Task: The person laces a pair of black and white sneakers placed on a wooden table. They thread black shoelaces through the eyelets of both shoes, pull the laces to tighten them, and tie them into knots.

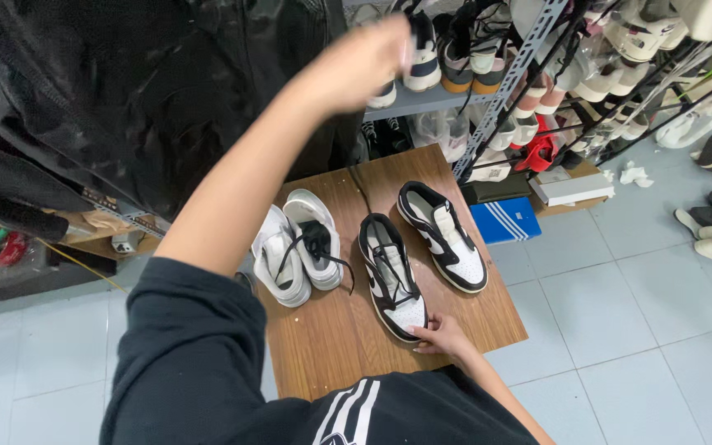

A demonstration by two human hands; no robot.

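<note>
Head view. Wooden table (331, 346), small and brown, on a pale tiled floor (620, 313).

Item one: black-and-white sneaker (391, 276), lying toe toward the person at the table's near middle. The right hand (441, 335) rests on its toe end, fingers curled lightly against the sole edge. A black lace (362, 191) runs up from this shoe toward the raised left hand (370, 56), which is lifted high in front of the shelf; it is motion-blurred, fingers bunched (whether it actually pinches the lace I cannot tell).

Item two: matching black-and-white sneaker (445, 236), just beside the first, to its right, apart from both hands.

Item three: a pair of white sneakers (298, 245) with loose black laces, at the table's left side, touching each other.

Behind: metal shelf rack (504, 91) crowded with shoes; blue shoebox (506, 219) on the floor beneath.
</note>
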